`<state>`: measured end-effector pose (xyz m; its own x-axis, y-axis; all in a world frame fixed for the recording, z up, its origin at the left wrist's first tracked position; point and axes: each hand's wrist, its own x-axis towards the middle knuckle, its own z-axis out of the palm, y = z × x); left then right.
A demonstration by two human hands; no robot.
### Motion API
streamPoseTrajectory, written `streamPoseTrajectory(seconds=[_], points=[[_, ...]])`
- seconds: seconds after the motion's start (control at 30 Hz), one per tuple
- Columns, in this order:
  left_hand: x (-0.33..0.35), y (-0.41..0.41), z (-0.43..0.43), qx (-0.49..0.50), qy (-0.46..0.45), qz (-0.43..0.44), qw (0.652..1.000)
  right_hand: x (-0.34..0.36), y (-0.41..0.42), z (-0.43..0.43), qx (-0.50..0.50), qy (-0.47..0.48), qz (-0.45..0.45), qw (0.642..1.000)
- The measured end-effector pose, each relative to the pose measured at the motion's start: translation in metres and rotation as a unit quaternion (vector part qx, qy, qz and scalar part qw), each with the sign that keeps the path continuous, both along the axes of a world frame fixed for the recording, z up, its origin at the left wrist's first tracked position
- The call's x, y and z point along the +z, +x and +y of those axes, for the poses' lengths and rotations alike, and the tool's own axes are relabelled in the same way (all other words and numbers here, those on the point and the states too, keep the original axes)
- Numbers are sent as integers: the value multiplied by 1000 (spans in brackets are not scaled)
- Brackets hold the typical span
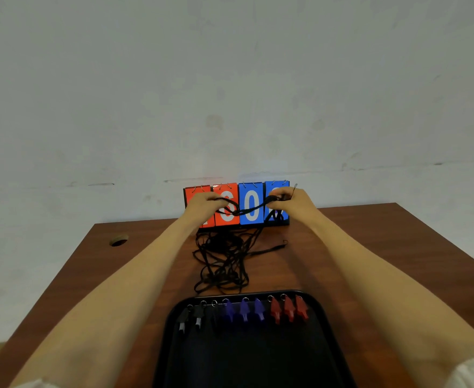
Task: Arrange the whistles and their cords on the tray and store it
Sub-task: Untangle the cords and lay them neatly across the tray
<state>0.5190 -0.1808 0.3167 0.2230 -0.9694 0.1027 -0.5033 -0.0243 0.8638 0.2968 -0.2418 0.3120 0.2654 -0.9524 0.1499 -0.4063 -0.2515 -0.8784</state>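
A black tray [325,340] lies on the table's near side. Along its far edge sits a row of whistles: black ones [198,316] at the left, blue ones [244,309] in the middle, red ones [288,308] at the right. Beyond the tray a tangle of black cords [224,261] lies on the table. Both my arms reach far forward. My left hand [202,204] and my right hand [286,200] each grip strands of the black cord, which sags between them and trails down into the tangle.
A flip scoreboard [251,204] with red and blue number cards stands at the table's far edge against the wall, right behind my hands. The brown wooden table [135,270] has a round cable hole [118,241] at the far left.
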Motion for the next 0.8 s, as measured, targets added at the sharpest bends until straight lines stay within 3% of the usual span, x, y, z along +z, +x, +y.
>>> streamPoseTrajectory(seconds=[0.07,0.13,0.27,0.4,0.57,0.7,0.8], points=[[-1,1,-2,54,-12,118,991,1,-3,-4,-16,14,-14,1000],[-3,5,-3,116,-23,227,967,-1,-8,-5,-36,15,27,999],[-9,17,1,160,-53,218,961,-11,-19,-5,-67,-40,148,986],[-18,25,-2,184,-46,192,963,-19,-23,-7,-126,-79,147,978],[-22,21,-4,179,-35,178,967,-23,-19,-11,-129,-27,172,976],[-18,16,-8,199,-69,268,940,-21,-11,-12,-126,-24,210,969],[-20,22,-5,222,-59,278,933,-23,-15,-9,-116,-15,273,955]])
